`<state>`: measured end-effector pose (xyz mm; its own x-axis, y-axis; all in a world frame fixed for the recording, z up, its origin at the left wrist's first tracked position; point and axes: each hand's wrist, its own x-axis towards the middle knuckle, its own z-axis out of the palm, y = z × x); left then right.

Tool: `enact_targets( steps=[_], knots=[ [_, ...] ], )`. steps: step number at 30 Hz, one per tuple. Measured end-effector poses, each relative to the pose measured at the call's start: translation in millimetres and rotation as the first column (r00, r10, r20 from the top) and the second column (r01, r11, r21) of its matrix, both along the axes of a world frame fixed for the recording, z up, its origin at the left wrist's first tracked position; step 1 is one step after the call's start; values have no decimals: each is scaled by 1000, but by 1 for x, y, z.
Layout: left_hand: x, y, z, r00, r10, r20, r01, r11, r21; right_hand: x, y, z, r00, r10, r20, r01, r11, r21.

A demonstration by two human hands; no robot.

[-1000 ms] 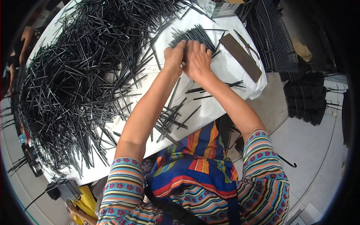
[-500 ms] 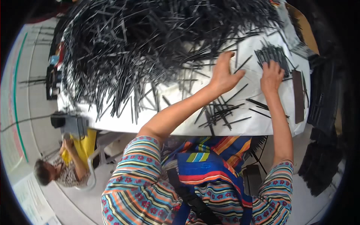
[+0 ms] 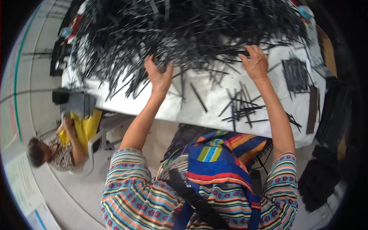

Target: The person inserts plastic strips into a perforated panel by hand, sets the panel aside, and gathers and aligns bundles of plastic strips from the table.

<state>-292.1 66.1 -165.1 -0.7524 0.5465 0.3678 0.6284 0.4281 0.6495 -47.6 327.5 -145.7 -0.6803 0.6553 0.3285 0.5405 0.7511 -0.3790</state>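
A large tangled heap of thin black strips [image 3: 126, 42] covers the far side of the white-topped table [image 3: 153, 111]. At the heap's near edge is my left hand [image 3: 159, 79], its thumb and fingers spread, with nothing visibly held. Farther right, my right hand [image 3: 257, 64] reaches to the heap's front fringe, thumb and fingers apart; whether its fingertips touch strips is unclear. A neat bundle of parallel black strips [image 3: 295, 74] lies to the right of that hand. Between my forearms, a loose crisscross cluster of strips [image 3: 243, 109] rests near the front edge.
A dark flat bar [image 3: 313, 109] lies along the table's right end. Black material [image 3: 320, 178] is piled beside the table at the right. On the left, a seated person [image 3: 57, 153] is near a yellow cloth [image 3: 86, 128] and a grey box [image 3: 78, 103].
My left hand has moved left to the heap's near edge. My right hand has left the neat bundle and moved left to the heap's fringe. The view has shifted slightly.
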Motion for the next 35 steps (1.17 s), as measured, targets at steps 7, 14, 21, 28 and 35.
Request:
enact_targets(
  steps=[7,14,21,28,35],
  knots=[
    [-65,-65,1,991,55,-118,-108,859,-501,-44,-37,-6,900,24,436,-26,1000,-2],
    [-65,-60,-8,977,-77,-199,-82,726,-683,-62,-51,0,881,69,467,-43,997,-67],
    [-52,-34,-14,997,9,-78,-54,804,-593,-89,-86,-21,951,-69,301,98,992,-82],
    [-10,9,-3,960,211,183,-67,811,-582,-95,-94,-25,970,7,241,-1,1000,-25],
    [34,53,-20,873,175,455,-28,950,-311,-93,-74,-28,945,41,324,50,962,-267]
  ],
)
